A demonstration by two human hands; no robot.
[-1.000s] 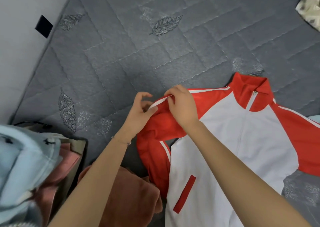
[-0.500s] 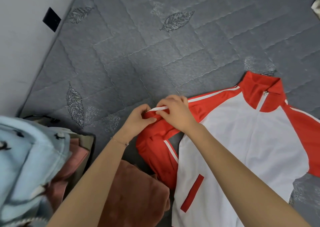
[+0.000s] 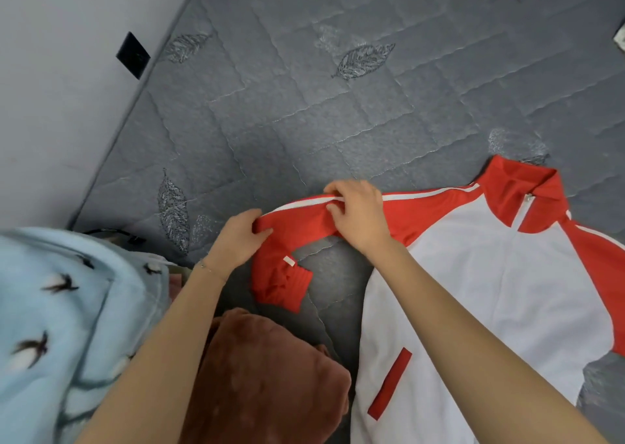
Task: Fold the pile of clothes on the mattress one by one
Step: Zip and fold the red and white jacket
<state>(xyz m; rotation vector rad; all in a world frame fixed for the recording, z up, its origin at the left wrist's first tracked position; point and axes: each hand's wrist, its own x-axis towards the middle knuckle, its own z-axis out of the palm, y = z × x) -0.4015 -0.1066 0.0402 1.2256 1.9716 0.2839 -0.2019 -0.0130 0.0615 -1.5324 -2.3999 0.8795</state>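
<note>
A red and white zip jacket (image 3: 500,294) lies front up on the grey quilted mattress (image 3: 304,112), collar at the far side. Its red left-hand sleeve (image 3: 297,223) runs out to the left, and the ribbed cuff (image 3: 287,284) hangs bent back toward me. My left hand (image 3: 240,237) pinches the sleeve at its outer bend. My right hand (image 3: 358,213) grips the same sleeve nearer the shoulder, fingers curled over the white stripe. The pile of clothes sits at the lower left, with a light blue fleece (image 3: 64,325) on top.
A brown plush garment (image 3: 267,379) lies between my forearms, near the jacket's hem. A grey wall (image 3: 61,81) with a black plate (image 3: 133,54) borders the mattress on the left. A pale cloth (image 3: 620,37) shows at the right edge.
Both hands have pulled the bunched sleeve out to the left so it lies straighter. The cuff has come free and now hangs below my left hand.
</note>
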